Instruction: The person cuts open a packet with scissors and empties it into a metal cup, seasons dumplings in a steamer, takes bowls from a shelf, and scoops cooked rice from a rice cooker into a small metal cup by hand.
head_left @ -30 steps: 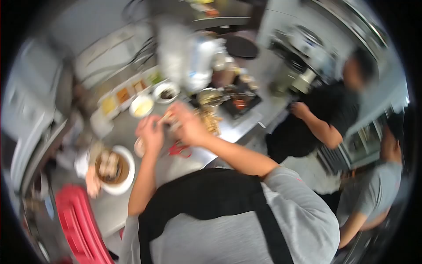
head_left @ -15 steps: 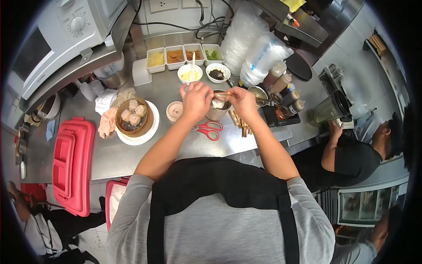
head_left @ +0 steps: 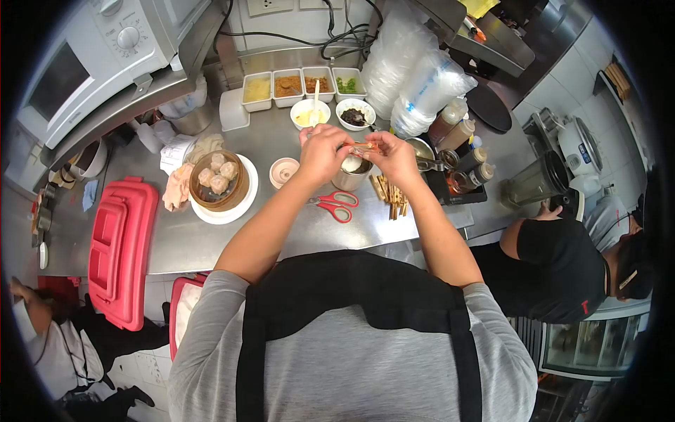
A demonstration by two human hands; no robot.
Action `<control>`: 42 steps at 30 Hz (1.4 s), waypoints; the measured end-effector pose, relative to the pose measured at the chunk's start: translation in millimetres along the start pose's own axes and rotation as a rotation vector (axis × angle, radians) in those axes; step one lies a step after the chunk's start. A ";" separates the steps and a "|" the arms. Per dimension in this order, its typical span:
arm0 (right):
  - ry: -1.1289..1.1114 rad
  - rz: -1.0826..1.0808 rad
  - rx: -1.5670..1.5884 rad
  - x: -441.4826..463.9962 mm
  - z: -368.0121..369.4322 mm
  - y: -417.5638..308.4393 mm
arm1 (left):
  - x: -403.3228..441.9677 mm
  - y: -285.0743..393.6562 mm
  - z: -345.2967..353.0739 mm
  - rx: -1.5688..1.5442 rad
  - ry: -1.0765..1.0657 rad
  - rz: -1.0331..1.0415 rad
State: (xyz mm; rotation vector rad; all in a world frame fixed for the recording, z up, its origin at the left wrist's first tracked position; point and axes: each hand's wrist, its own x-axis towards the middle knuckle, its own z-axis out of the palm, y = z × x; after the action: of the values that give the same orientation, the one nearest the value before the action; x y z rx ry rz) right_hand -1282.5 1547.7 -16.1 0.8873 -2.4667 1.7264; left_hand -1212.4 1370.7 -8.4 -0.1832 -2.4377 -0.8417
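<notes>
The light is bright. White glare shines on the table (head_left: 307,235) and the bags (head_left: 422,91) at one o'clock. The middle looks clear. Black rings the edges, and the shelf (head_left: 169,79) at ten o'clock bends like a bow.

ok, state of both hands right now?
Left hand: closed, fingers pinching a small reddish item, too small to identify.
Right hand: closed, pinching the same item from the other side.

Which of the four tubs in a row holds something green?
The rightmost tub holds green food; the leftmost tub has yellow food, the middle two brownish food.
</notes>
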 end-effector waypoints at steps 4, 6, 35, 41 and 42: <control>-0.074 -0.013 -0.268 0.1 -13.2 -34.8 | -1.9 -5.9 5.4 -0.030 -0.019 -0.103; -0.092 -0.089 -0.365 1.7 -13.0 -40.8 | -2.6 -2.0 2.9 0.018 -0.043 -0.134; -0.094 -0.247 -0.263 8.0 -19.7 -10.2 | -7.0 13.6 13.5 0.126 0.023 -0.123; -0.164 -0.198 -0.307 10.0 -26.6 -18.4 | -7.5 20.9 4.1 0.121 -0.022 -0.172; -0.168 -0.211 -0.317 10.3 -26.0 -18.5 | -7.5 22.9 4.1 0.125 -0.022 -0.183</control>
State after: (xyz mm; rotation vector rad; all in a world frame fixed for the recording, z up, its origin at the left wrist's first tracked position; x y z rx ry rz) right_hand -1290.9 1561.3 13.4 1.2407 -2.5336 1.1989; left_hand -1201.2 1391.7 -3.0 0.0785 -2.5467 -0.7640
